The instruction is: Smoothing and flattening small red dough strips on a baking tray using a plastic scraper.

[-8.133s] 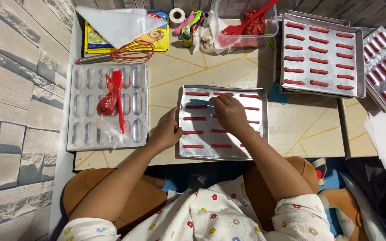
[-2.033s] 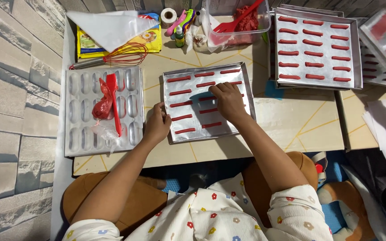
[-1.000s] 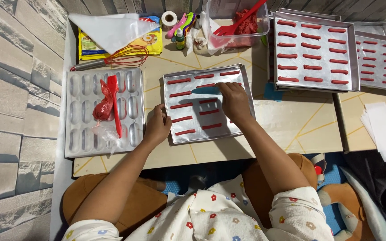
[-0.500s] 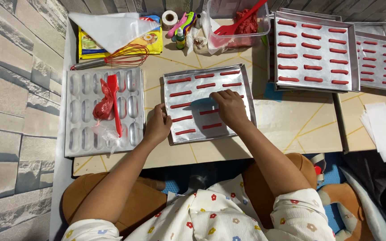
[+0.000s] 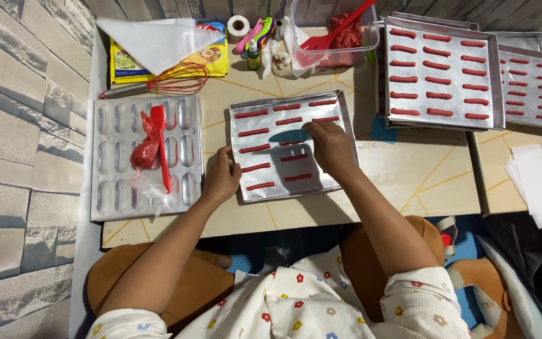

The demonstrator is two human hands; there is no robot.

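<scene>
— Foil-lined baking tray point(image 5: 265, 194) sitting at frame centre on the pale tabletop point(image 5: 409, 182), shiny and crinkled, carrying short matte red dough sticks point(image 5: 255, 149) in rows.

— Left hand point(image 5: 221, 179) curling closed over the tray's left rim, gripping it. Right hand point(image 5: 330, 147) lying palm-down over the tray's right half, fingers bent toward a stick; whether pinching anything, cannot tell.

— Sitting at left: dull metal mould pan point(image 5: 111, 188) with oval hollows, holding a red silicone spatula point(image 5: 160, 144) and a crumpled red piping bag point(image 5: 144, 150).

— Lying above it, a red wire whisk point(image 5: 177, 78). Standing at upper centre, a clear plastic tub point(image 5: 352, 31) of red dough.

— Resting at upper right, full rectangular trays point(image 5: 403, 69) of the same sticks, neatly aligned.

— Compared with half a second back: right hand shifting slightly up and right on the tray; left hand holding the same grip; tray staying put.
</scene>
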